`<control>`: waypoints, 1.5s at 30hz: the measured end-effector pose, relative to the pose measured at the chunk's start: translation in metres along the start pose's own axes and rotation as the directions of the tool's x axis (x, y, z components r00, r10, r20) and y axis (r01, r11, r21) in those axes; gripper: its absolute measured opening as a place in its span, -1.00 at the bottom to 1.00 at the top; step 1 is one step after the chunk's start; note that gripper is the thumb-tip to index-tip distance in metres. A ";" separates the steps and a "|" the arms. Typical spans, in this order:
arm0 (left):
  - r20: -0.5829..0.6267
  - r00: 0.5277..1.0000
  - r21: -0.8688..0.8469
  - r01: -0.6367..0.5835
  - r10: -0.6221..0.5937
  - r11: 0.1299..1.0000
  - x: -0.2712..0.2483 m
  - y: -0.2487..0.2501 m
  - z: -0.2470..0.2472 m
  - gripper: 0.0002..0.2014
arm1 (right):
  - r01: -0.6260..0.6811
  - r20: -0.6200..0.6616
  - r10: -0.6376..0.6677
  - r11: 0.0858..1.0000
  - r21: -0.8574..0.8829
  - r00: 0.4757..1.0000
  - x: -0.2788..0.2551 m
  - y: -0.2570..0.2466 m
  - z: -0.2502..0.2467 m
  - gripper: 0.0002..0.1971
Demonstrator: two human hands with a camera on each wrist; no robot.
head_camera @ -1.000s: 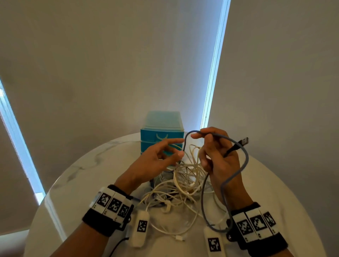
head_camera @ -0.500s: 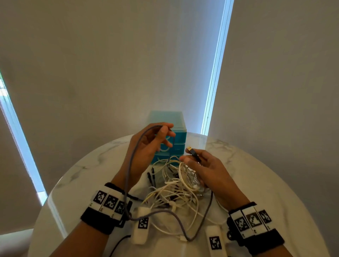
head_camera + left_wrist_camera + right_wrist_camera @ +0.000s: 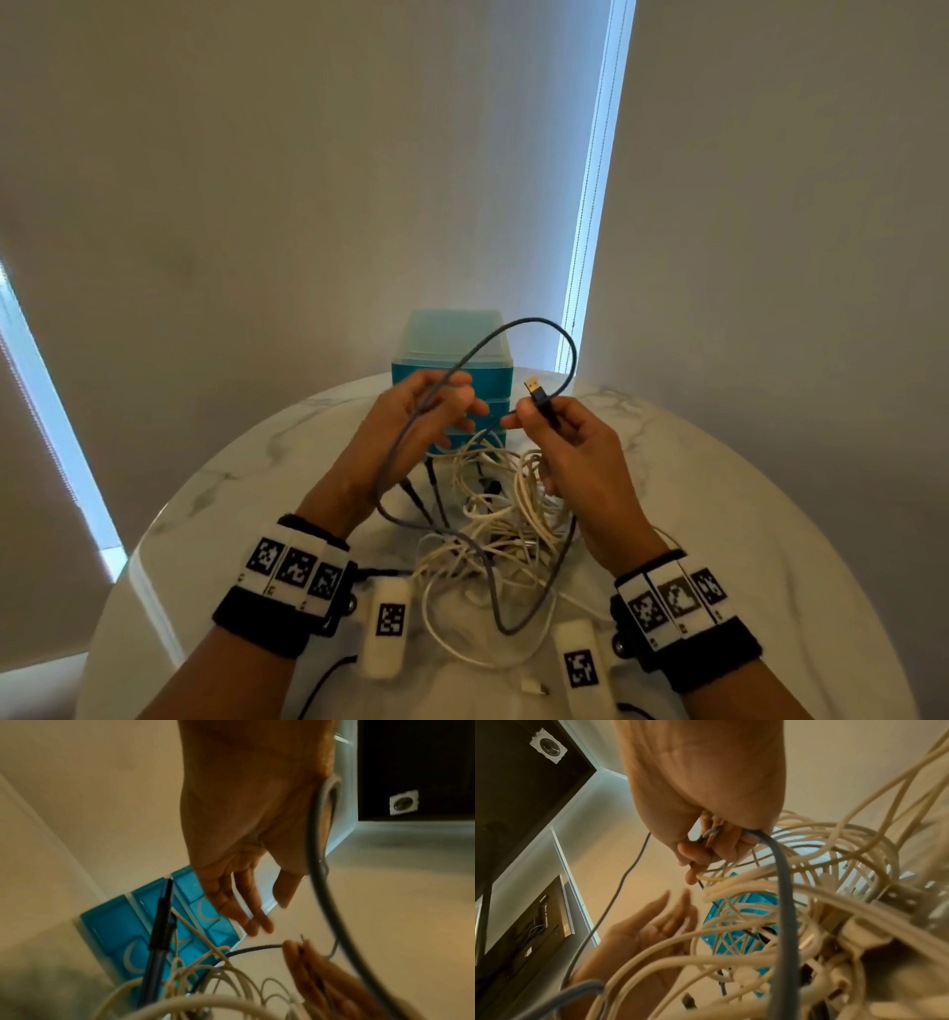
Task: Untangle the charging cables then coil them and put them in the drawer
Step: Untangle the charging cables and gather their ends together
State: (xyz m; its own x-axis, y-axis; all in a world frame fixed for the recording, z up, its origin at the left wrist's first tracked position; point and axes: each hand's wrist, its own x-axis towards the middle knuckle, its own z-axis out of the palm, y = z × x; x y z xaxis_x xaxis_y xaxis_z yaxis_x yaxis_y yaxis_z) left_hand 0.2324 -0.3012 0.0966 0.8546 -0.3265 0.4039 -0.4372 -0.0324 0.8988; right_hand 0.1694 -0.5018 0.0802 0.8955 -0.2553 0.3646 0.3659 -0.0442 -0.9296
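Observation:
A grey cable [image 3: 534,319] arcs above the table between both hands. My right hand [image 3: 560,437] grips it just below its USB plug [image 3: 534,385], which points up. In the right wrist view the right hand [image 3: 706,801] has its fingers curled round the grey cable [image 3: 782,882]. My left hand [image 3: 452,406] has straight fingers, and the cable lies across it by the thumb. The left wrist view shows the left hand [image 3: 244,841] with the grey cable [image 3: 316,841] beside it. A tangle of white cables [image 3: 503,514] lies under the hands. The teal drawer unit [image 3: 452,370] stands behind, drawers closed.
The round marble table [image 3: 770,514] has bare surface to the left and right of the tangle. Thin black cables [image 3: 426,493] stick out of the pile near the drawers. Two white tagged pods [image 3: 387,632] [image 3: 583,663] lie near my wrists. Walls and blinds stand close behind.
The left hand, which held nothing a second ago, took up the grey cable. Both hands have risen, and the cable now arcs high between them. The right hand keeps the plug end.

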 end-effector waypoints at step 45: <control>0.020 0.992 -0.122 -0.125 0.128 0.985 -0.012 0.021 0.008 -0.74 | 0.130 0.007 -0.132 0.962 -0.241 0.991 0.007 0.012 0.007 -0.70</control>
State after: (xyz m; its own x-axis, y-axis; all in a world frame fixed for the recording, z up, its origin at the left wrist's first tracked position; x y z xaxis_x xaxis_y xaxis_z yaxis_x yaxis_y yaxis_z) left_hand 0.2105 -0.3053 0.1090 0.7855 -0.3470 0.5124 -0.5032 0.1239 0.8552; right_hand 0.1816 -0.4974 0.0719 0.8411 -0.2399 0.4847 0.4075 -0.3081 -0.8597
